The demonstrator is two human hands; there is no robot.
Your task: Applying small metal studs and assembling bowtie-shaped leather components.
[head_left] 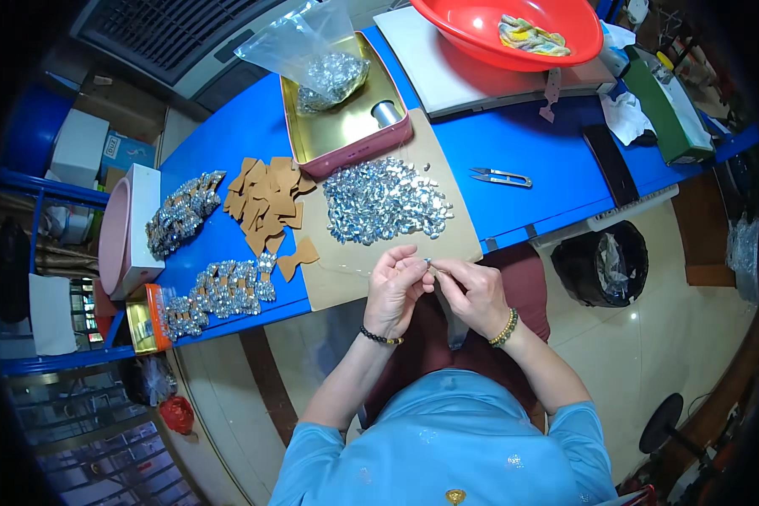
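Just past the near edge of a tan board [346,287], my two hands meet at the fingertips. My left hand [394,293] has its thumb and fingers pinched on a small shiny stone [428,262]. My right hand [474,297] pinches close against the same spot; what lies in its fingertips is too small to make out. A faint thin line, like thread, runs over the board towards my left hand. Beyond my fingers spreads a pile of silvery faceted stones [384,201]. Brown bow-shaped pieces [264,198] lie heaped to its left.
Stone-covered pieces stand in rows [228,289] and a stack [184,213] at left. A tin [354,152] behind the pile holds a bag of stones [333,78] and a spool [385,114]. Thread snips [502,177] lie right; a red basin [464,29] sits behind.
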